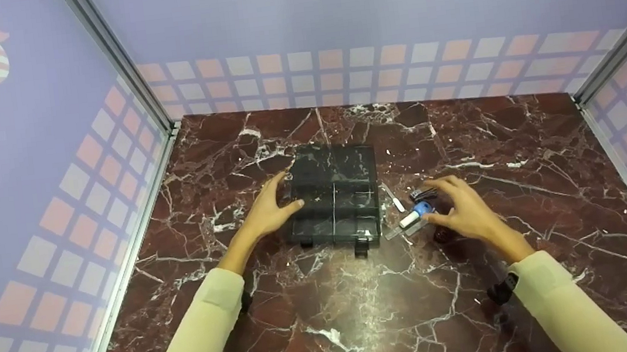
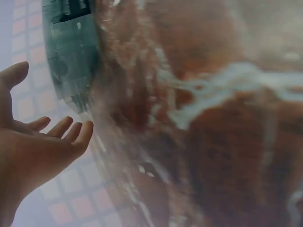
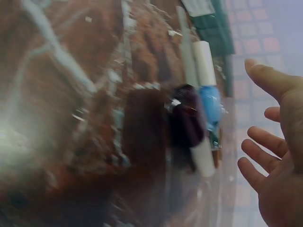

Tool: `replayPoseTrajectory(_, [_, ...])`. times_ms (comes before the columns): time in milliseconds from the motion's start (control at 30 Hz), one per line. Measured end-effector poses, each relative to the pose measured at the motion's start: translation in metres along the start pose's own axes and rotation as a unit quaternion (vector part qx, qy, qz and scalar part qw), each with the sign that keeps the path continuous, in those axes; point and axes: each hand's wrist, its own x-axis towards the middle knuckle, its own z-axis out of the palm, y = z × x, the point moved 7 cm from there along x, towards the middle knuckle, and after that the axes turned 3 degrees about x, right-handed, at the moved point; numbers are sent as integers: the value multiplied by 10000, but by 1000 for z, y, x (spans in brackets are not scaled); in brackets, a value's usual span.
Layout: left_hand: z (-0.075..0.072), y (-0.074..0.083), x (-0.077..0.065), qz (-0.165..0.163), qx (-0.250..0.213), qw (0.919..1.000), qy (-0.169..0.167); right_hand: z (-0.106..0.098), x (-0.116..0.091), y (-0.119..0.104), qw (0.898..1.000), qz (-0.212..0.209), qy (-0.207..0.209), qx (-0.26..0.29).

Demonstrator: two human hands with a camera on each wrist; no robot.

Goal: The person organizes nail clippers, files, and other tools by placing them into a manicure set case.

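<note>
A dark see-through compartment box [image 1: 333, 197] lies on the marbled table, its dividers showing. My left hand [image 1: 271, 209] is at its left side with thumb and fingers spread; whether the fingertips touch it I cannot tell. Right of the box lies a blue nail polish bottle [image 3: 210, 104] with a white cap. A dark red nail polish bottle [image 3: 188, 116] with a white cap lies beside it. My right hand [image 1: 464, 212] hovers around these small items, fingers loosely bent and holding nothing in the right wrist view. Near its fingers lies a small black object [image 1: 423, 194], its kind unclear.
A thin stick with a white end [image 1: 397, 202] lies between box and bottles. A clear flat strip [image 1: 394, 233] is by the blue bottle. A latch [image 1: 361, 247] juts from the box's near edge. Patterned walls [image 1: 360, 70] enclose the table at the back and sides.
</note>
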Motion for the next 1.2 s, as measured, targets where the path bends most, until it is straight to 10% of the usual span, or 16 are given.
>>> replayPoseTrajectory(200, [7,-10,-7,13,-1235,9917,-371,17,0,0,9997,-226,-49,-50])
replayPoseTrajectory(767, [15,-9,-10,-321,-2796,9536,-1068,32,8,2,9974,-266,-417,-519])
replayPoseTrajectory(1200, [18,-17,-12,-571,-3110,9432,-1017,23,10,0,9978,-379,-365,-399])
